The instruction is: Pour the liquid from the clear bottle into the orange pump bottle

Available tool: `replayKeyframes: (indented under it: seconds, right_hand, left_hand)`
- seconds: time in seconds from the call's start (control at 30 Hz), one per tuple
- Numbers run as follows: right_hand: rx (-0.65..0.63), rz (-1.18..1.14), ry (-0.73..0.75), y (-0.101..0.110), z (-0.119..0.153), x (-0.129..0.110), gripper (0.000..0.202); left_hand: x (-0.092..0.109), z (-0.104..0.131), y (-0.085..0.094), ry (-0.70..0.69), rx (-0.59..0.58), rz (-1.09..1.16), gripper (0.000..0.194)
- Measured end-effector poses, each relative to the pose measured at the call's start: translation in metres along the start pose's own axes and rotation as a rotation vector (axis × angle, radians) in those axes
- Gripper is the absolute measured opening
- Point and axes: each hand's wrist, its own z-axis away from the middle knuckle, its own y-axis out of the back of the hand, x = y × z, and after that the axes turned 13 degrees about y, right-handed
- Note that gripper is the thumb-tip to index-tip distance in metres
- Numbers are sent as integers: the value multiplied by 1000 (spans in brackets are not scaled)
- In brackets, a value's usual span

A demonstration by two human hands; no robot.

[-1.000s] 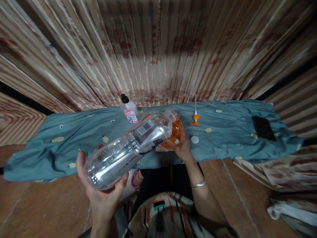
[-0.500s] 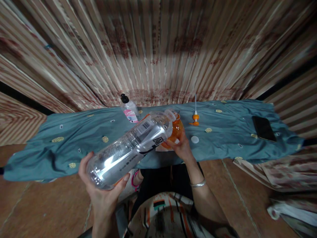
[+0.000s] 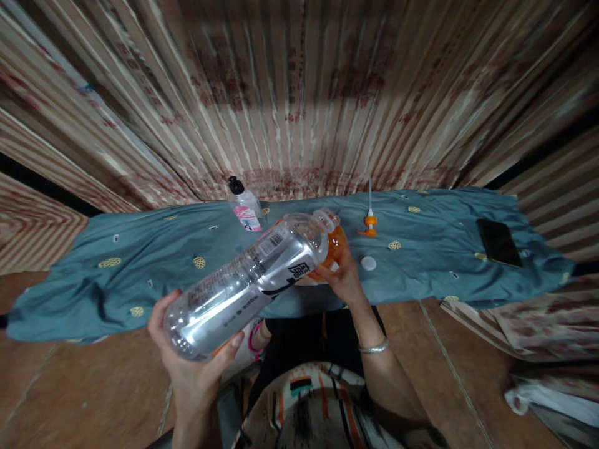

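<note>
A large clear plastic bottle (image 3: 248, 280) with a silver label lies tilted across the view, its mouth up to the right. My left hand (image 3: 191, 349) grips it round the base. The bottle's neck is at the top of an orange bottle (image 3: 337, 243), partly hidden behind it. My right hand (image 3: 344, 277) is wrapped round the orange bottle. Whether liquid runs between the two I cannot tell. Right of them lie an orange pump head (image 3: 370, 223) with a pale tube and a round white cap (image 3: 369, 264).
A blue-green cloth (image 3: 163, 262) with yellow prints covers the narrow table. At its back stands a clear bottle (image 3: 247, 209) with a black top and pink label. A dark phone (image 3: 499, 242) lies at the right. Striped curtains (image 3: 294, 93) hang behind the table.
The large bottle has shifted slightly, its neck a little to the right over the orange bottle. It has turned a little in my left hand. Both hands keep their hold.
</note>
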Motion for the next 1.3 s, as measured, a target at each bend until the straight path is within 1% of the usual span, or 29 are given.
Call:
replayKeyframes:
  seconds: [0.13,0.23,0.33,0.47,0.63,0.8,1.0,1.17,1.3]
  right_hand:
    - [1,-2,0,0,-1,0,90]
    - [-4,2,7,0,-1,-1,90]
    - [0,9,17,-1,-1,-2,88]
    - [0,23,9,0,-1,-2,86]
    - [4,7,2,-1,-2,-2,86]
    - [13,7,-14,-1,-2,0,86]
    - [18,3,-12,-2,-3,3,87]
    - [2,23,2,-1,-3,3,89]
    - [-7,8,27,0,-2,4,90]
  left_hand:
    - [-13,0,5,28,-71,-2,102]
    - [-17,0,4,56,-55,24,105]
    - [-13,-1,0,48,-28,45,106]
    - [-7,0,-1,26,-29,37,105]
    - [-7,-2,-2,26,-44,47,103]
    - [-7,-4,-4,-10,-37,37,104]
    - [-5,-1,-9,23,-78,101,103]
    - [-7,1,-10,63,-64,125,102]
    - [-10,1,-9,59,-58,126,101]
